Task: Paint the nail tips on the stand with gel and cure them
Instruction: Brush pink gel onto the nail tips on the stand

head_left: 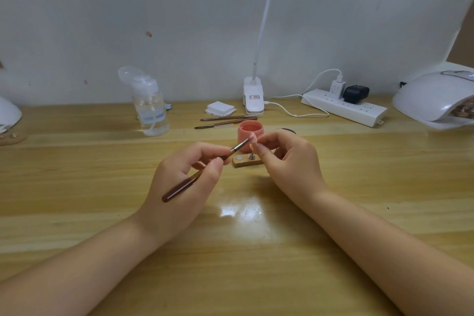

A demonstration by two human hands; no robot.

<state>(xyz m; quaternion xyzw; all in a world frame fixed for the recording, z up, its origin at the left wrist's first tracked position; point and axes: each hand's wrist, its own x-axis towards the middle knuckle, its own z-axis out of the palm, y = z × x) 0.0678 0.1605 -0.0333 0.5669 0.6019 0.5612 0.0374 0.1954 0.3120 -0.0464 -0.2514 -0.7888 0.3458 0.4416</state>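
My left hand [184, 174] grips a brown-handled gel brush [195, 177], its bristles touching a small pink nail tip [253, 139]. My right hand [284, 159] pinches that nail tip between thumb and forefinger, above the wooden stand [243, 161]. The stand shows a round metal disc and one metal peg. An open pink gel pot [250, 133] sits just behind the stand. The white curing lamp [433, 99] stands at the far right of the table.
Two spare brushes [225, 122] lie behind the pot beside a stack of white wipes [220, 108]. A clear pump bottle [150, 108] stands at the left. A clip lamp base [253, 96] and a power strip [343, 108] line the back wall.
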